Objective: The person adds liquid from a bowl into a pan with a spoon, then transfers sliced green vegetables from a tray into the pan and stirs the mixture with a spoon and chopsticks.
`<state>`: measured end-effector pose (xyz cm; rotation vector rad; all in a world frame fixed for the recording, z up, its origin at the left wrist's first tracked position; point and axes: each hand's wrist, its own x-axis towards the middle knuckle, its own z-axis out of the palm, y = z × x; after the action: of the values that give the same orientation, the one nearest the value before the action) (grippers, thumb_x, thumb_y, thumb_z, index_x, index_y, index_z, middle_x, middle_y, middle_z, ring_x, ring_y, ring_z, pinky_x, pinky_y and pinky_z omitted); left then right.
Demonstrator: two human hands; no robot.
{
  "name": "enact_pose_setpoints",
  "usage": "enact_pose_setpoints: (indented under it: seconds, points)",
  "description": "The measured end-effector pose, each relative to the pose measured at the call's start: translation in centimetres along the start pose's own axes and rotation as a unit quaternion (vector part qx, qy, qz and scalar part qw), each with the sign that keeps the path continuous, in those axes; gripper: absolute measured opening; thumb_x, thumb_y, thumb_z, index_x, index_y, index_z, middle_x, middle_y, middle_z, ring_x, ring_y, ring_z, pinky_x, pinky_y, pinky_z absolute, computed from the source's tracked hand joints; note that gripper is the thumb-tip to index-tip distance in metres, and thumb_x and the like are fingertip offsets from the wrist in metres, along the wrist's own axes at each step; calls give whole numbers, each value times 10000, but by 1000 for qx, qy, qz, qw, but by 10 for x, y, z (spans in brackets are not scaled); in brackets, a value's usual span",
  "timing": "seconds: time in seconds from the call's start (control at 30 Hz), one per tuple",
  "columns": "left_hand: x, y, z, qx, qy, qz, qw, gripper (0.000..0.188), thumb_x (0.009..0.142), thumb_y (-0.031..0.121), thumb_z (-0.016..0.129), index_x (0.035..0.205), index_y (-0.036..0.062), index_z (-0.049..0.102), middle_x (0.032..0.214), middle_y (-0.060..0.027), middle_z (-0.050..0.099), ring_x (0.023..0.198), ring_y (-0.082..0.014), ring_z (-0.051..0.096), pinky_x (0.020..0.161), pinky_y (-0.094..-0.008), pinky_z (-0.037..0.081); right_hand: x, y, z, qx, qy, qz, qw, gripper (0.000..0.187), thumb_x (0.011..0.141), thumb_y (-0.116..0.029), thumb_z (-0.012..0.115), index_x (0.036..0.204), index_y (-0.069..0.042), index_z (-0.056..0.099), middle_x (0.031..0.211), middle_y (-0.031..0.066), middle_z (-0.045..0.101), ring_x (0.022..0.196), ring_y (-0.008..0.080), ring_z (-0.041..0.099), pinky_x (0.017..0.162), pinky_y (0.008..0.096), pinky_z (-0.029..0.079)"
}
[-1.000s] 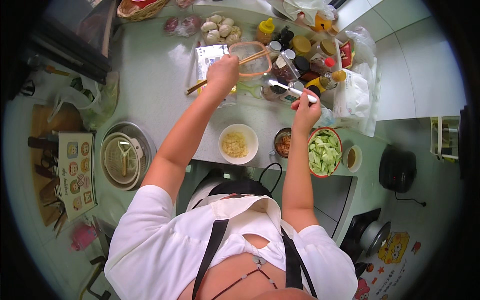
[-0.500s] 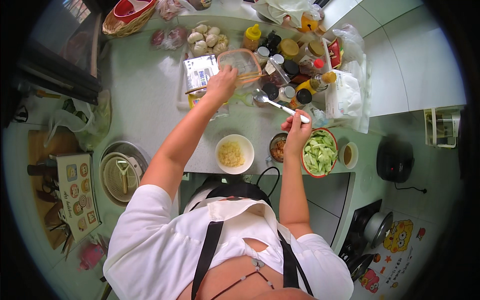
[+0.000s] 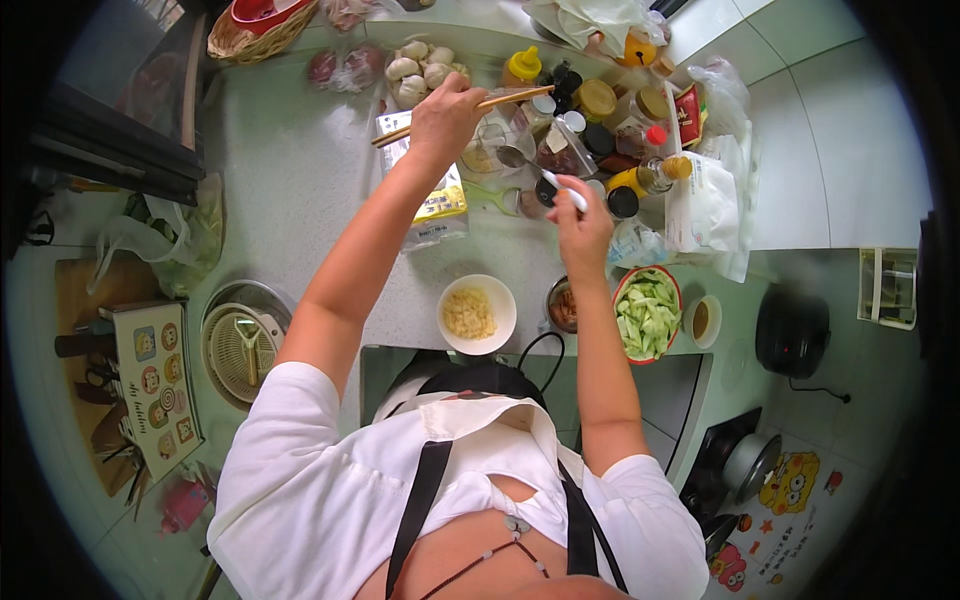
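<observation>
A pair of wooden chopsticks lies across my left hand, which is closed round them above the packets near the back of the counter. My right hand grips a spoon by its white handle. The spoon's metal bowl points away from me, beside a clear container among the jars. Below my hands stands a white bowl of pale yellow chopped pieces. Partly behind my right forearm is a small metal bowl with reddish-brown bits. A red-rimmed bowl of sliced green vegetable sits to its right.
Bottles and jars crowd the back right, beside a white tissue pack. Garlic bulbs lie at the back. A white-and-yellow packet rests under my left wrist. A small sauce bowl and a strainer basket flank the counter.
My left hand has moved away from me with the chopsticks, and the orange-rimmed clear box no longer shows its rim. My right hand has carried the spoon farther from me.
</observation>
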<state>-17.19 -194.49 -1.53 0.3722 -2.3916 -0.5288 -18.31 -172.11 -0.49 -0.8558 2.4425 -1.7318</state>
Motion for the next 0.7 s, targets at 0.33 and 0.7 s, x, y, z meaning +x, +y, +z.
enact_pose_setpoints:
  seconds: [0.33,0.7]
  points:
    - [-1,2,1,-13,-5,-26,1000,181,715,253,650,880,180,655,841,-6,558,711,-211,584,599,-335,468,30,28,62,-308,-144,-266,902,195,735,-71,553,929,-67,569,796,80,558,673,254,584,564,328,475]
    - [-3,4,0,-8,-8,-16,1000,179,717,251,644,882,182,649,839,-2,558,696,-201,583,589,-328,471,47,33,48,-177,-153,-107,966,180,792,-138,547,964,-92,574,877,113,576,779,313,560,651,367,449]
